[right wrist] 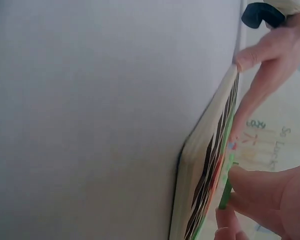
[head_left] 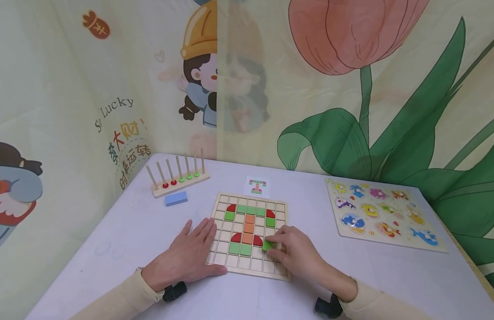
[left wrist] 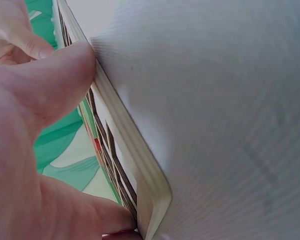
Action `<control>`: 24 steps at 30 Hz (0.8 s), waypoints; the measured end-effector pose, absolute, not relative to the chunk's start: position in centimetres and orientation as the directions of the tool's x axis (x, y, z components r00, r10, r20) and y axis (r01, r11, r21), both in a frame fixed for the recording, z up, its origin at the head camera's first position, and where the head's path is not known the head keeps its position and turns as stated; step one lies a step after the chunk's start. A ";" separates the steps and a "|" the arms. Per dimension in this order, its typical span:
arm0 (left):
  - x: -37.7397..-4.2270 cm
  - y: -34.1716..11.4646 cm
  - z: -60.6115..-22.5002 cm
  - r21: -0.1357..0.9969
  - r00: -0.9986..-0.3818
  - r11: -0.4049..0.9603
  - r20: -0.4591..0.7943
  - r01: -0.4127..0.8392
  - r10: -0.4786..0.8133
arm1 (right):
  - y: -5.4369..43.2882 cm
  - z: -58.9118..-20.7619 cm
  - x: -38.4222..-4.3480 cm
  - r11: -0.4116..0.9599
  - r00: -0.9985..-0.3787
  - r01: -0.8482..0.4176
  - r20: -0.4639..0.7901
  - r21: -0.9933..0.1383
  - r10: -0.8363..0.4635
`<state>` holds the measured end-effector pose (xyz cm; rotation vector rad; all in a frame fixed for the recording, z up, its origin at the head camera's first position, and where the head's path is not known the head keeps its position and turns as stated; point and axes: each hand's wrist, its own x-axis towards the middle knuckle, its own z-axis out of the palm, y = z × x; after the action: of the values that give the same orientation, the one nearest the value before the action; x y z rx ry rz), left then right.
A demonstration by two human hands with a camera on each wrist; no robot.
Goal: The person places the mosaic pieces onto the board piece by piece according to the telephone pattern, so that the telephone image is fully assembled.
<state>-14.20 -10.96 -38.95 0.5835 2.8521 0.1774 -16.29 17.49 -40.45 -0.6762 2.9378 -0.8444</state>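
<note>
A square wooden grid board (head_left: 258, 274) lies on the white table, with green and orange square tiles and red quarter-round tiles set in some of its cells. My left hand (head_left: 186, 252) rests along the board's left side, fingers extended and thumb at the near edge; the left wrist view shows the thumb (left wrist: 65, 75) right against the rim. Over the right part of the board, my right hand (head_left: 296, 252) pinches a green square tile (head_left: 267, 245) between thumb and fingers. That green tile (right wrist: 225, 195) appears tilted close over the board in the right wrist view.
Behind the board lies a pattern card (head_left: 258, 191). A wooden peg stand (head_left: 182, 183) with red and green rings is at the back left, a blue block (head_left: 176, 198) in front of it. On the right lies an animal peg puzzle (head_left: 375, 226). A printed curtain (head_left: 255, 146) hangs behind the table.
</note>
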 end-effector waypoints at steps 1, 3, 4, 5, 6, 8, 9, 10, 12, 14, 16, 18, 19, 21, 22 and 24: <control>-14.2 -11.0 -39.0 0.161 -0.896 0.914 -0.194 0.373 0.400 | 17.2 -40.5 -16.1 0.766 -0.901 -0.415 0.107 -0.491 -0.420; -14.2 -10.9 -39.0 0.159 -0.896 0.914 -0.195 0.373 0.399 | 16.8 -40.6 -15.8 0.769 -0.889 -0.444 0.116 -0.461 -0.444; -14.2 -10.9 -39.0 0.157 -0.896 0.915 -0.195 0.373 0.399 | 16.7 -40.6 -15.7 0.768 -0.882 -0.458 0.121 -0.448 -0.455; -14.2 -10.9 -39.0 0.156 -0.896 0.915 -0.194 0.373 0.398 | 16.5 -40.6 -15.6 0.767 -0.874 -0.474 0.128 -0.433 -0.469; -14.2 -10.9 -39.0 0.155 -0.896 0.915 -0.194 0.373 0.398 | 16.4 -40.6 -15.5 0.764 -0.866 -0.491 0.137 -0.419 -0.481; -14.2 -10.9 -39.0 0.154 -0.897 0.915 -0.193 0.374 0.399 | 16.1 -40.5 -15.5 0.754 -0.849 -0.520 0.150 -0.402 -0.506; -14.2 -10.9 -39.0 0.154 -0.897 0.915 -0.192 0.374 0.399 | 16.0 -40.6 -15.5 0.749 -0.842 -0.531 0.153 -0.395 -0.517; -14.2 -10.9 -39.1 0.153 -0.896 0.914 -0.191 0.375 0.400 | 15.9 -40.5 -15.4 0.746 -0.837 -0.539 0.151 -0.392 -0.526; -14.2 -10.9 -39.1 0.151 -0.896 0.914 -0.192 0.377 0.401 | 15.8 -40.5 -15.5 0.737 -0.828 -0.551 0.148 -0.392 -0.540; -14.3 -10.9 -39.2 0.151 -0.895 0.914 -0.193 0.378 0.402 | 15.8 -40.6 -15.7 0.732 -0.825 -0.553 0.137 -0.397 -0.549; -14.3 -10.9 -39.2 0.151 -0.895 0.914 -0.196 0.377 0.402 | 15.8 -40.7 -15.8 0.728 -0.822 -0.555 0.131 -0.403 -0.554; -14.4 -10.9 -39.3 0.151 -0.895 0.914 -0.195 0.378 0.402 | 15.7 -40.7 -16.0 0.724 -0.820 -0.558 0.133 -0.406 -0.557; -14.4 -10.9 -39.2 0.152 -0.895 0.914 -0.193 0.377 0.402 | 15.7 -40.7 -16.1 0.723 -0.819 -0.559 0.133 -0.406 -0.558; -14.4 -10.9 -39.2 0.150 -0.896 0.914 -0.191 0.377 0.401 | 15.6 -40.6 -16.2 0.721 -0.816 -0.562 0.132 -0.405 -0.562; -14.4 -10.9 -39.2 0.149 -0.896 0.914 -0.191 0.377 0.401 | 15.6 -40.6 -16.3 0.722 -0.816 -0.562 0.130 -0.405 -0.563; -14.4 -10.9 -39.2 0.152 -0.896 0.913 -0.189 0.378 0.402 | 15.5 -40.6 -16.3 0.722 -0.816 -0.562 0.124 -0.405 -0.565</control>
<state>-14.38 -10.90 -39.19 0.5902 2.8591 0.1641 -16.34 15.51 -40.55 -0.9512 2.9077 -0.6793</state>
